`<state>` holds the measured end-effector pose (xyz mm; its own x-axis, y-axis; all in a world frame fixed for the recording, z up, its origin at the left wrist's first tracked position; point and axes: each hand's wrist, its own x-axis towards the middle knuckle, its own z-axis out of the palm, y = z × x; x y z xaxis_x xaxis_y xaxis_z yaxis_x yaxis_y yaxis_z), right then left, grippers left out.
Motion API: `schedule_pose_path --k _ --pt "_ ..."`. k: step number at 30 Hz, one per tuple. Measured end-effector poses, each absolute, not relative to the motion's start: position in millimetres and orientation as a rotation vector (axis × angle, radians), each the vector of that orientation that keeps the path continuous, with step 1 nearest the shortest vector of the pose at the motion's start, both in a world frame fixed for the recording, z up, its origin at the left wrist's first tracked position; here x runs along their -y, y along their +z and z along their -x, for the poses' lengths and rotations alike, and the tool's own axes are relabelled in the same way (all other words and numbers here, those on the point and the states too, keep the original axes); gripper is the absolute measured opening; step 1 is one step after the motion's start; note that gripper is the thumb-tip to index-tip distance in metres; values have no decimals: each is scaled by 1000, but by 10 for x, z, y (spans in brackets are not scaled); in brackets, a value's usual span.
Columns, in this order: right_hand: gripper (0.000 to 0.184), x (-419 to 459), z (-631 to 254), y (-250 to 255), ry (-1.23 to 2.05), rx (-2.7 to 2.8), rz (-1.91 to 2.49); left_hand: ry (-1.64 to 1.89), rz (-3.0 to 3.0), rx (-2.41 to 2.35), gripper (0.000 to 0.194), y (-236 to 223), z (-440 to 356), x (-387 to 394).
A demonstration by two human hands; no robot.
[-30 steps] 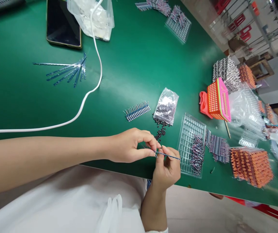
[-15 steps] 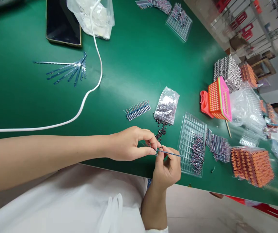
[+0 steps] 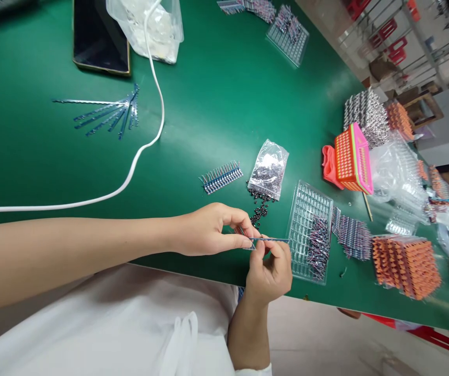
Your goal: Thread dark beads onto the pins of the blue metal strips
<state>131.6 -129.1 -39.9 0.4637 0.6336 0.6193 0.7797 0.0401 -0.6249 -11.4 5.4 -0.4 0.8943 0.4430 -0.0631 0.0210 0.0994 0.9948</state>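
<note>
My left hand [image 3: 213, 230] is closed, with thumb and fingertips pinching a thin blue strip [image 3: 273, 239] that carries fine wires. The strip points right and lies nearly level across my right fingertips. My right hand [image 3: 269, 271] is also closed, its thumb and finger pressed together at the strip; whether a bead sits in that pinch is too small to tell. Just beyond the fingers, small dark beads [image 3: 259, 213] spill from a clear plastic bag [image 3: 269, 169]. A similar blue strip with a row of wired pieces [image 3: 223, 178] lies on the green table [image 3: 201, 115].
Right of my hands is a clear compartment tray [image 3: 298, 230] partly filled with wired pieces. Farther right are orange stacked pieces [image 3: 406, 267] and an orange-pink basket [image 3: 353, 159]. A white cable [image 3: 130, 180], a phone [image 3: 101, 39] and blue strips [image 3: 120, 107] occupy the left side.
The blue strip has swung from slanting down to the right to nearly level. My fingers have shifted slightly around it, and both hands stay close together.
</note>
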Motion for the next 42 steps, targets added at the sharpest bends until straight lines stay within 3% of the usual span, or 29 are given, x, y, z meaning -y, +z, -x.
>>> schedule_pose_path --k 13,42 --pt "7 1326 -1301 -361 123 1155 1608 321 -1203 -528 15 -72 54 -40" --pt "5 1329 -1317 -376 163 1156 1642 323 -1399 -574 17 -29 63 -70"
